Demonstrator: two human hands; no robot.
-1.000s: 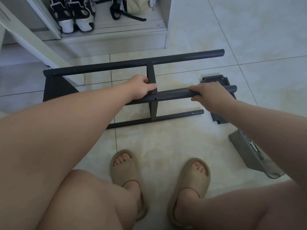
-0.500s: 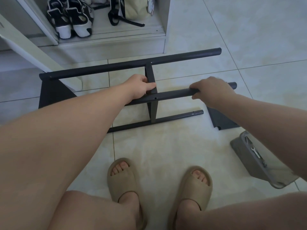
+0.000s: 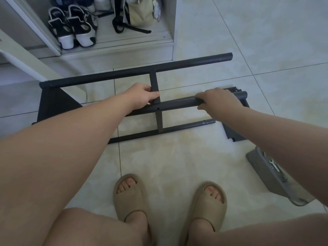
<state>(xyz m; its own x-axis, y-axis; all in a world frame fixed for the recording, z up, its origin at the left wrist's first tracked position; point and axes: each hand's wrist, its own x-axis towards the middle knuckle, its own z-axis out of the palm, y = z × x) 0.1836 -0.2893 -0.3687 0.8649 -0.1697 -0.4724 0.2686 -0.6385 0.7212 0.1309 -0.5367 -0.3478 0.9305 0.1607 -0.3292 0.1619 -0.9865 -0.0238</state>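
A pair of black and white sneakers (image 3: 74, 27) and a pale canvas bag (image 3: 142, 13) with black straps are kept on the low white shelf (image 3: 124, 45) at the top, and a white board (image 3: 26, 57) is leaned in front of its left part. On the pale tiled floor (image 3: 266, 41), a grey tray (image 3: 260, 171) is placed at the right, and a small wrench (image 3: 273, 165) is laid in it; a flat dark plate (image 3: 234, 134) is seen near it. Beige slippers (image 3: 129, 199) are worn on both feet at the bottom.
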